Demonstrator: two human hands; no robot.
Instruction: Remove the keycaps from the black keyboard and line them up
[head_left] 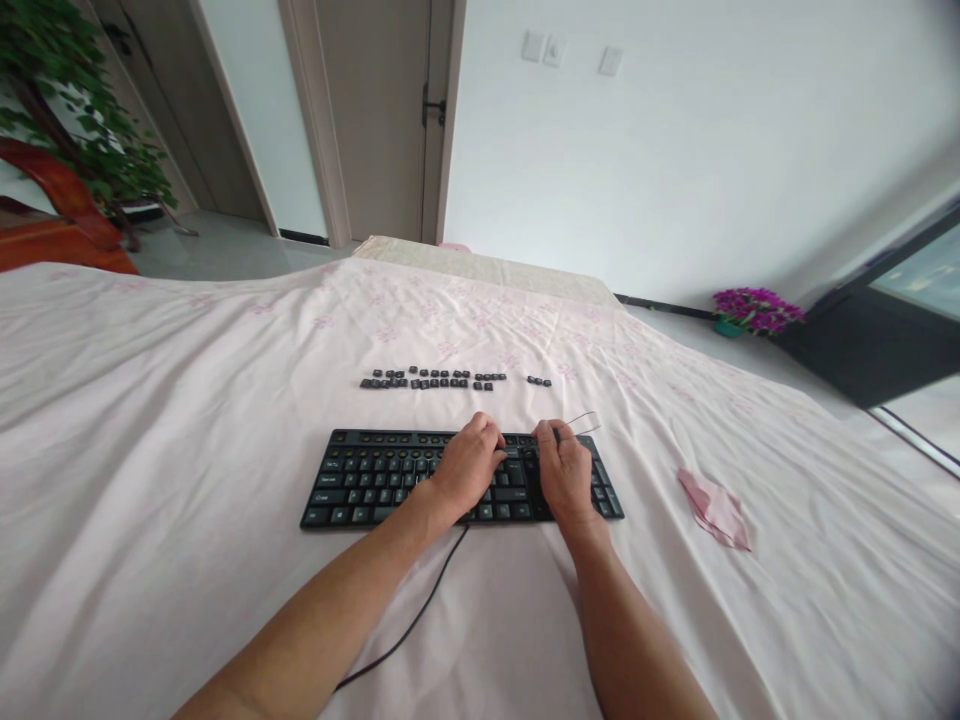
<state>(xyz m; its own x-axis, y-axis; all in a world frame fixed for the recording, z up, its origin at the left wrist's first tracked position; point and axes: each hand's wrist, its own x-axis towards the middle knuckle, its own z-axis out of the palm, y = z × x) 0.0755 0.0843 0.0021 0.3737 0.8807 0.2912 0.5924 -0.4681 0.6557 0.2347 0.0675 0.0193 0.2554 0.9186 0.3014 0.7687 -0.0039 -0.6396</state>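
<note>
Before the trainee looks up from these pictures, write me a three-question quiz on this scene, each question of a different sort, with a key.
1. Multiple choice. What pokes out of the person's right grip?
A) a spoon
B) thin wire
C) a pencil

2. True or false. From where the person sits, the pink cloth lies to the left of the keyboard.

3. Fill the gap. The loose keys lie on the sheet beyond the ____ edge of the keyboard, as the person sees it (near or far).

Key: 1. B. 2. False; it lies to the right. 3. far.
</note>
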